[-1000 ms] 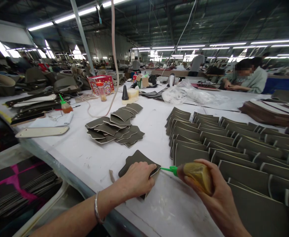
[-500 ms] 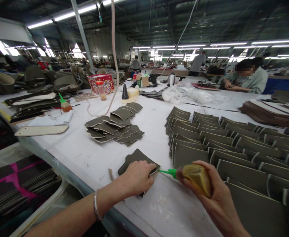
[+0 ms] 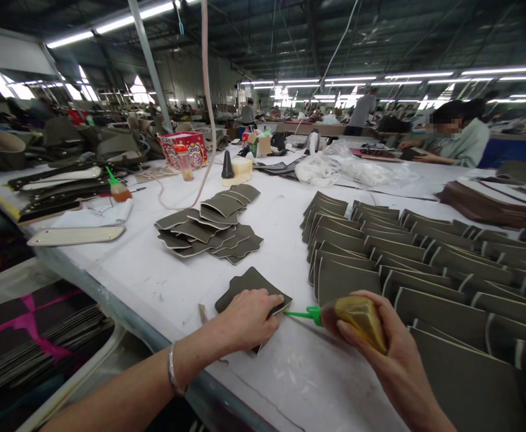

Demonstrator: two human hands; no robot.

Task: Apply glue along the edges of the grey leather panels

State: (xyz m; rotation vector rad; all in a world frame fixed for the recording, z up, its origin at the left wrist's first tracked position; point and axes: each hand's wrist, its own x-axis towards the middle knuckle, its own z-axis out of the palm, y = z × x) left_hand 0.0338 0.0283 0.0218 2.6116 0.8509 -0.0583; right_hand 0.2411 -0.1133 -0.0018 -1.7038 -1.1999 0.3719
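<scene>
My left hand (image 3: 251, 318) grips the near right part of a dark olive leather piece (image 3: 250, 281). Its index finger lies on top and the thumb is at the edge; the palm hides part of the piece. In my right hand (image 3: 393, 342) is a squeeze bottle of amber glue (image 3: 357, 317), fingers wrapped round it. The bottle lies nearly level, and its thin green nozzle (image 3: 310, 314) points left, with the tip at the leather piece's edge by my left fingers.
Several loose leather pieces (image 3: 209, 231) lie heaped beyond my left hand. Overlapping rows of folded pieces (image 3: 424, 270) cover the right side. A second glue bottle (image 3: 119, 189) stands at the left, near a pale strip (image 3: 76, 236). A co-worker (image 3: 456, 135) sits across the table.
The nozzle tip has shifted slightly left and down along the leather edge. My left hand keeps its hold, moved up very slightly. The co-worker's hands have shifted, now with a dark item.
</scene>
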